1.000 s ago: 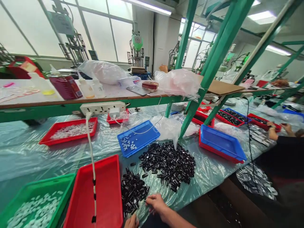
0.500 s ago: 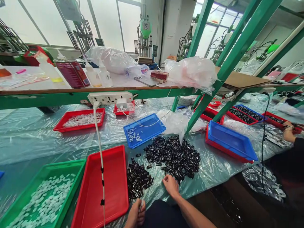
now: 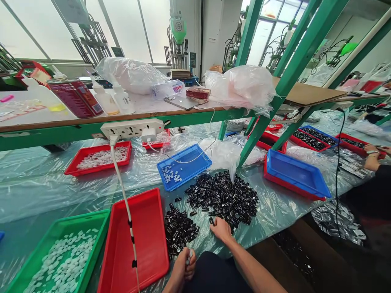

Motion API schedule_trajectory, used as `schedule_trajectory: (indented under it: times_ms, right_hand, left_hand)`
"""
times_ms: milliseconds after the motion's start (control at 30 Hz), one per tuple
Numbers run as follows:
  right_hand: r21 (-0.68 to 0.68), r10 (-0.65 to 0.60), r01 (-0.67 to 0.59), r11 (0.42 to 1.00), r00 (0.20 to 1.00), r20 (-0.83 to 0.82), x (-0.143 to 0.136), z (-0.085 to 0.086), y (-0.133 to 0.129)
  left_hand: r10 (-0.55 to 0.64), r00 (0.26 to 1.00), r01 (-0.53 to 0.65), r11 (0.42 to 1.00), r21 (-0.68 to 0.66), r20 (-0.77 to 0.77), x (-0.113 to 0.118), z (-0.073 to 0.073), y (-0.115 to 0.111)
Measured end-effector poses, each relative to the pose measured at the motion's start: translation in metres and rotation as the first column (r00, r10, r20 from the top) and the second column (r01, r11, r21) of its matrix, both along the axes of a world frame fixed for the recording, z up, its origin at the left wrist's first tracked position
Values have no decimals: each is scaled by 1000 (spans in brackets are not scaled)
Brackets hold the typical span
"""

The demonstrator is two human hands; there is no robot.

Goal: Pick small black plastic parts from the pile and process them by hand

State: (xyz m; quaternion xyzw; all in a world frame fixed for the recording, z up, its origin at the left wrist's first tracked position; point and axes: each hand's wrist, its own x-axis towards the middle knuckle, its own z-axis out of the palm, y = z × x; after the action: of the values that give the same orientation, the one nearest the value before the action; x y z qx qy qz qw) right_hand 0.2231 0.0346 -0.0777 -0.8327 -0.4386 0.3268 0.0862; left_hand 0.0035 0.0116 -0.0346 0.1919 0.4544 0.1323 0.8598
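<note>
My left hand [image 3: 184, 265] is closed around small white pieces [image 3: 190, 253], which peek out by the thumb, low in front of my lap. With its fingertips pinched, my right hand [image 3: 222, 230] holds a small black piece [image 3: 211, 221] at the near edge of a large heap of black pieces [image 3: 224, 197]. A smaller pile of similar black pieces [image 3: 180, 231] lies to the left, just beyond my left hand. Beside that pile stands a red tray [image 3: 137, 240] with a bare bottom.
A green tray [image 3: 105, 217] with white pieces stands at the left. Farther back are a blue tray [image 3: 195, 152] and a red tray [image 3: 69, 167], both with white pieces. A white cable [image 3: 122, 183] hangs across the near red tray. Another person's hand [image 3: 372, 158] works at far right.
My right hand now has a black piece at its fingertips, where none showed before. The left hand has risen slightly and moved right, still closed on white pieces. The view has shifted slightly.
</note>
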Motion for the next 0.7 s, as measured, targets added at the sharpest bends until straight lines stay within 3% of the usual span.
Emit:
schedule_trajectory:
  times_ms: [133,333,500,700]
  right_hand:
    - [52,7,10,999,947,-321,-11,11,-16]
    - [100,25,63,993,713,-701,-27,43,-49]
    - [189,54,145,971,639,-767,-31,70,-65]
    - [322,122,186,928,667,-735,-44,86,-74]
  left_hand:
    - [44,997,-48,996,75,57,-3,6,0]
    - [18,993,-26,998,63,119,12,33,6]
    - [-31,999,27,990,137,25,27,46,8]
    - [-58,994,75,979,191,-96,34,38,1]
